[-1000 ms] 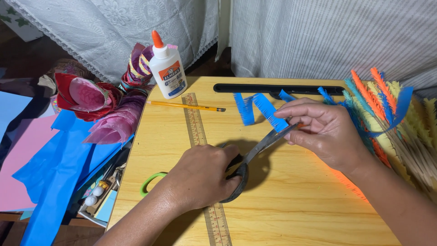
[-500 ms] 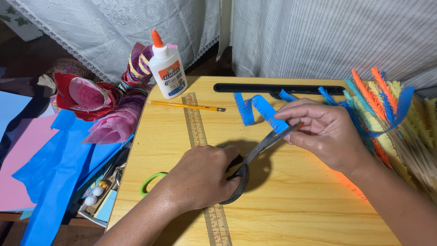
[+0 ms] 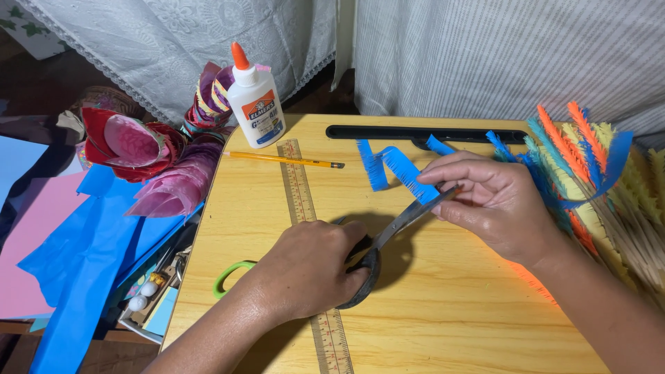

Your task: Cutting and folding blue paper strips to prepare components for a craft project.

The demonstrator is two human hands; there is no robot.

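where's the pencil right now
In the head view the yellow pencil lies on the wooden table, upper left, just below the glue bottle, crossing the ruler.

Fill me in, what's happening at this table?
A person is snipping fringe into a blue paper strip. The left hand works the scissors, blades at the strip's edge; the right hand holds the strip. A ruler, pencil and glue bottle sit on the wooden table.

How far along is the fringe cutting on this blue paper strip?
Done: the free end of the blue paper strip already shows fringe cuts, and finished fringed pieces are piled at the right. In hand: the left hand works the scissors at the part pinched by the right hand. Left: the strip beyond that hand.
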